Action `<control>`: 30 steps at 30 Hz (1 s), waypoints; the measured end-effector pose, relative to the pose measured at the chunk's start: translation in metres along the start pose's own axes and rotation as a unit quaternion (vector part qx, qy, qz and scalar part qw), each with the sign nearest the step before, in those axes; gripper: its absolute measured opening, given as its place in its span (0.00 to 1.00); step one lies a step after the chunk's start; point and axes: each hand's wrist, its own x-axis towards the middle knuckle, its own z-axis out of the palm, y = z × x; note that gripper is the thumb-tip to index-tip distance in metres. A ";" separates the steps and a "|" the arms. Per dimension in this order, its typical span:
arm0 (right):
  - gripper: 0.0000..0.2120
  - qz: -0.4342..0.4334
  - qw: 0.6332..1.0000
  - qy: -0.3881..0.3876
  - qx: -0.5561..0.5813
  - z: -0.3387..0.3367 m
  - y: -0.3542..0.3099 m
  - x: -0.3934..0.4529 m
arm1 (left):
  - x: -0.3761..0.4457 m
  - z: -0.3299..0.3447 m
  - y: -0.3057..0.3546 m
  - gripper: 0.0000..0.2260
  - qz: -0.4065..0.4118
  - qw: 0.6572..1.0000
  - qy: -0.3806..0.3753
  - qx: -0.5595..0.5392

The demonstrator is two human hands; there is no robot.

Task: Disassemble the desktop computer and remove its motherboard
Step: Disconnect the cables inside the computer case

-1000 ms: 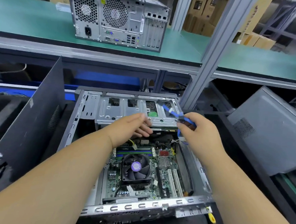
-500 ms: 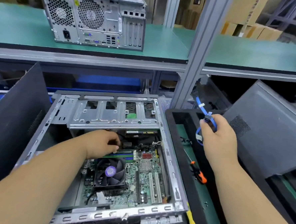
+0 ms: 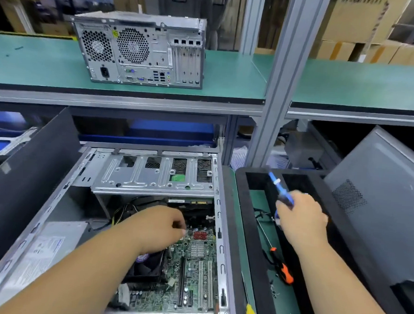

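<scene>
Two hands busy | left hand curled among motherboard cables, grasp unclear | right hand gripping blue cable over tray | risk: blind tug strains connector

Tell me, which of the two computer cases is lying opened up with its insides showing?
The near case under the left hand: it lies flat, its motherboard exposed. The other case stands closed on the green shelf.

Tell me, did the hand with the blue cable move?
Yes. The right hand carried the blue cable rightward, off the open computer case, over the black tray.
</scene>
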 end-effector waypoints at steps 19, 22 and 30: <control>0.09 -0.343 0.886 -0.276 0.143 0.034 -0.149 -0.083 | 0.006 0.019 -0.019 0.07 -0.053 0.998 -0.035 0.022; 0.17 -0.410 0.836 -0.352 -0.094 0.040 -0.150 -0.087 | 0.006 0.020 -0.023 0.09 -0.075 0.996 -0.042 0.008; 0.13 -0.427 0.756 -0.411 -0.277 0.035 -0.157 -0.089 | 0.010 0.023 -0.032 0.09 -0.074 0.996 -0.056 0.009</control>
